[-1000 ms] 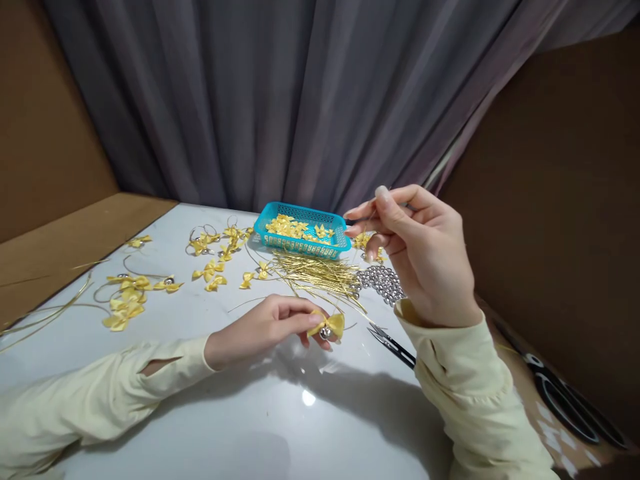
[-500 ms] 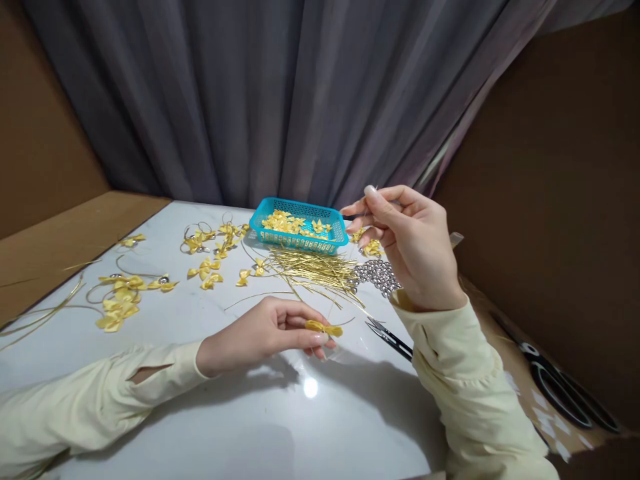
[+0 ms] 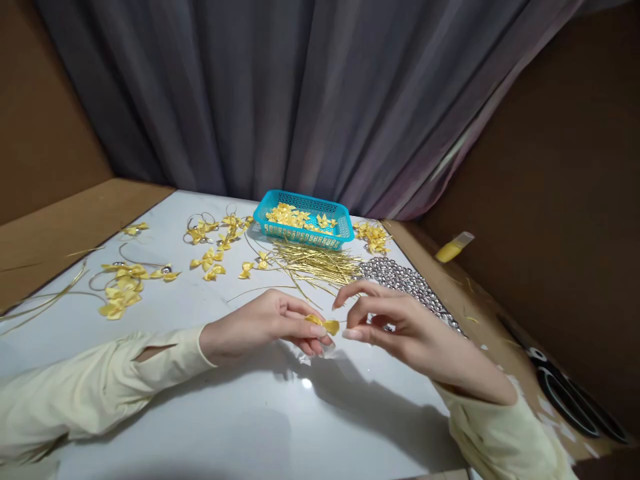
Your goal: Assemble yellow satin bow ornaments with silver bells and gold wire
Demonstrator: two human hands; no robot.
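Note:
My left hand [image 3: 273, 323] is closed in a pinch on a small yellow ribbon bow [image 3: 330, 327] above the white tabletop. From the bow's right side a thin strand [image 3: 343, 323] runs to my right hand [image 3: 395, 327]. The right thumb and fingers are pinched together at the end of that strand, close beside the bow. Whether it is wire or thread is too fine to tell. Beyond both hands lies a pile of gold wire pieces [image 3: 320, 263]. Silver beads [image 3: 407, 280] are spread behind the right hand, which mostly hides the thread snips.
A blue plastic basket [image 3: 260, 217] with yellow bows stands at the back. More bows [image 3: 123, 290] with wires lie at left, and another heap [image 3: 371, 237] sits right of the basket. Black-handled scissors [image 3: 567, 397] and a yellow-filled clear item [image 3: 454, 248] rest on the brown board at right.
My right hand has come down from its raised position to beside the bow. My left hand keeps its hold on the bow, which has turned slightly. The view has shifted a little.

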